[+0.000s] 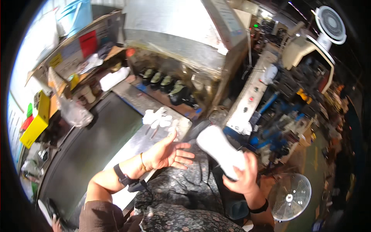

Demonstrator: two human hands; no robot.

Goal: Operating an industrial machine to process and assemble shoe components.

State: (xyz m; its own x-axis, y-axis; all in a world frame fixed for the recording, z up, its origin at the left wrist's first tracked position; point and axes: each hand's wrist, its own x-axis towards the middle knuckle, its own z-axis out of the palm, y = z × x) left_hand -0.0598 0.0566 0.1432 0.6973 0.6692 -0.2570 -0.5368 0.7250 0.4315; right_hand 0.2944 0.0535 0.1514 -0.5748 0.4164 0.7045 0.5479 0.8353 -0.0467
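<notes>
The left hand (165,155) is empty, fingers spread, apart from the right hand (244,176), which grips the near end of a white form (219,145), perhaps a shoe last, though blurred. Its long axis runs forward-left from that grip, the far end just right of the left fingertips.

Dark floral apron (177,199), brown left sleeve (99,216), thin gold-toned bracelet (143,162) and black strap (120,174) on left forearm (103,181), black band (259,208) on right wrist (256,199)
</notes>
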